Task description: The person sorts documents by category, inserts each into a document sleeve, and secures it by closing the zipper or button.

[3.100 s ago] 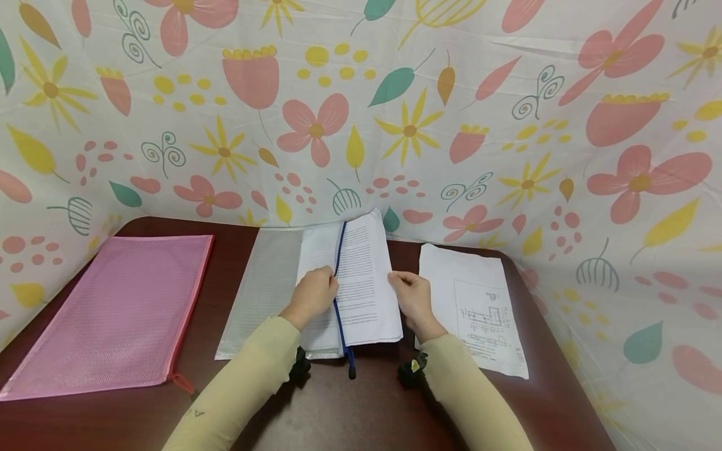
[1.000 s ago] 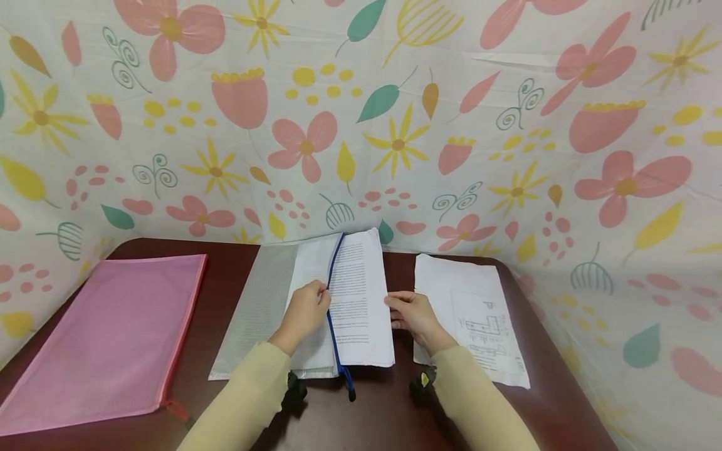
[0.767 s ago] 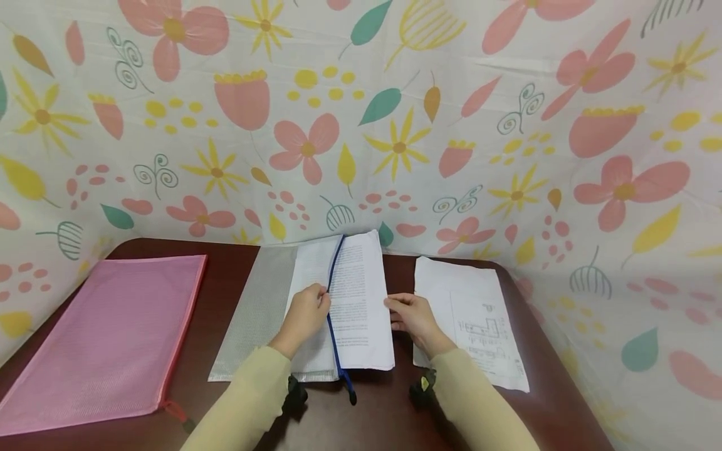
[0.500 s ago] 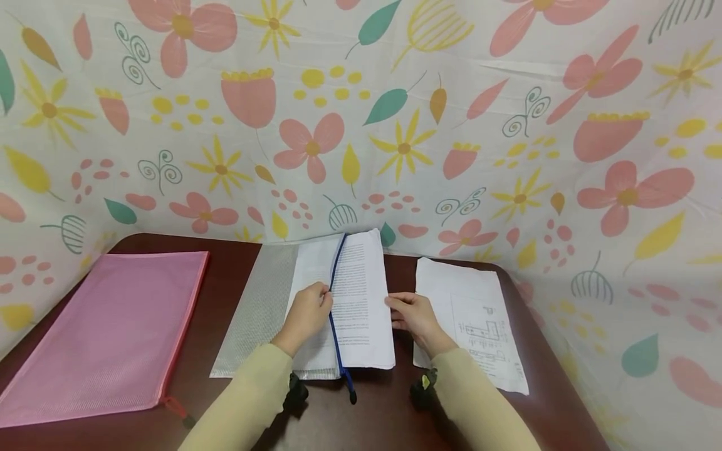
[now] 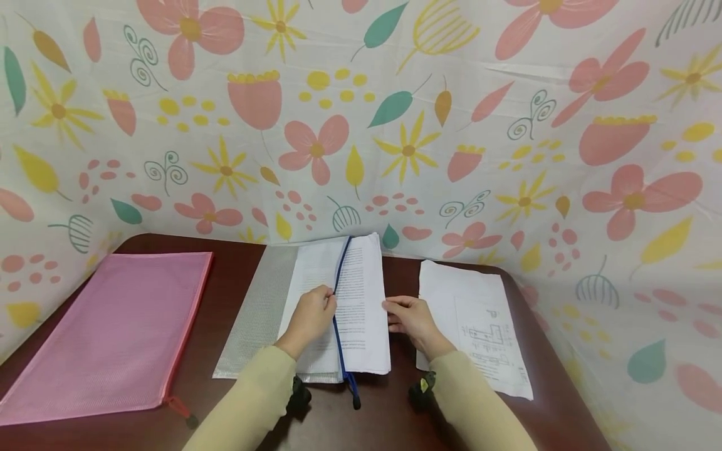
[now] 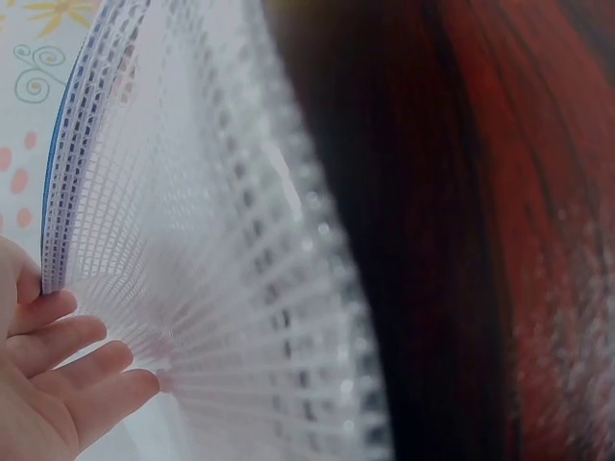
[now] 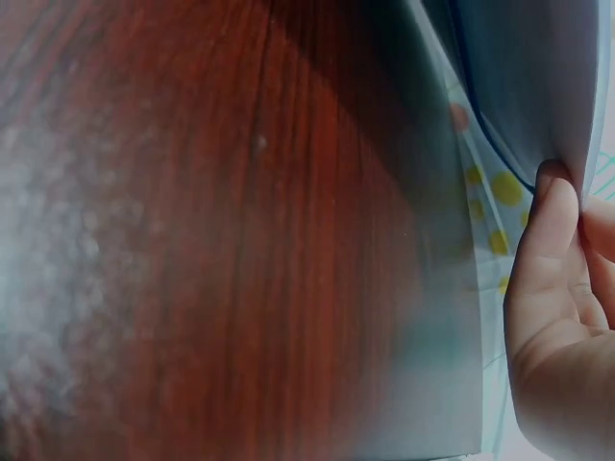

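A grey mesh zipper bag (image 5: 256, 307) with a blue zipper edge lies mid-table. A stack of printed papers (image 5: 363, 294) is partly inside it, its right part sticking out past the zipper. My left hand (image 5: 312, 315) pinches the bag's blue edge; in the left wrist view, its fingers (image 6: 82, 384) spread against the mesh, which is lifted off the table. My right hand (image 5: 414, 321) pinches the papers' right edge between thumb and fingers, as the right wrist view shows. The papers' left part shows through the mesh.
A pink mesh zipper bag (image 5: 130, 332) with a red zipper lies on the left of the dark wooden table (image 5: 361, 426). A sheet with a line drawing (image 5: 470, 319) lies on the right. A flower-patterned curtain (image 5: 361, 125) closes off the back.
The papers have slid left, a little deeper into the grey bag, with my right hand following. My left hand keeps its pinch on the zipper edge. The head view has shifted slightly.
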{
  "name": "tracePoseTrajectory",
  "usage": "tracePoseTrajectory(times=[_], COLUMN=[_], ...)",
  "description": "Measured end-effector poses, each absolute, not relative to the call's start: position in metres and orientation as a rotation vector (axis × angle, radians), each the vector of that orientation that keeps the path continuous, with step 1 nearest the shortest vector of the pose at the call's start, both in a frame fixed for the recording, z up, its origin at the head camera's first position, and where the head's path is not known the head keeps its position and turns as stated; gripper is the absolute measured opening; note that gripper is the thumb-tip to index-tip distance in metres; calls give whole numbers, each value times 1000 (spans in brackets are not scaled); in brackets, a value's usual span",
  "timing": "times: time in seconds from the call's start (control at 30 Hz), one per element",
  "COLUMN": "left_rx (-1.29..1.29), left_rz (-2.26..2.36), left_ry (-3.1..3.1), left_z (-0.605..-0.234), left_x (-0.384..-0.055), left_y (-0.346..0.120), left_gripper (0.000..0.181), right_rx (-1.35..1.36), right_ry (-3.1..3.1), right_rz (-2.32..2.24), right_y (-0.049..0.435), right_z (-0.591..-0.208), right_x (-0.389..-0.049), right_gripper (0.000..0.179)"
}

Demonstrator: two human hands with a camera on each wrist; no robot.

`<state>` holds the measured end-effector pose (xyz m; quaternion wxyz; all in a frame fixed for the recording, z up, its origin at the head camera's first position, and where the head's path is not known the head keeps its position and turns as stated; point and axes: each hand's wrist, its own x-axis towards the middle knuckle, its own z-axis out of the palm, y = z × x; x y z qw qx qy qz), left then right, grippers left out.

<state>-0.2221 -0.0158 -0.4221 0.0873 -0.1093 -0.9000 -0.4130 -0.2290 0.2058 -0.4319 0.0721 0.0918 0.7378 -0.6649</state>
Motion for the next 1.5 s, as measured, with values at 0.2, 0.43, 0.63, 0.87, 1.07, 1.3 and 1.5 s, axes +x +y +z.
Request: tracePoseTrajectory(times=[0.2, 0.43, 0.63, 0.87, 1.07, 1.3, 1.5], left_rx=[-329, -323, -322, -321, -344, -373, -373], left_rz=[-1207, -1220, -1239, -1233, -1264, -1278, -1281], left_ry=[-2665, -2657, -2644, -2626, -2607, -2587, -2590], left_z=[-423, -421, -420, -421, -419, -417, -417], left_x=[-222, -219, -218, -219, -218, -218, -219], left_y=[-14, -12, -10, -9, -7, -5, -4], left_gripper=[24, 24, 24, 24, 24, 23, 24], right_rx=[281, 295, 293, 289, 301, 279, 285], right_ry=[2223, 2243, 2236, 2205, 2207, 2241, 2257], right_rz=[-1997, -1977, -1982, -2010, -1986, -1969, -1950], right_y=[203, 196, 193, 190, 186, 182, 178], right_z=[-433, -434, -436, -437, -437, -440, -440], right_x=[-229, -229, -229, -230, -230, -232, -233], right_gripper=[30, 27, 28, 27, 26, 26, 25])
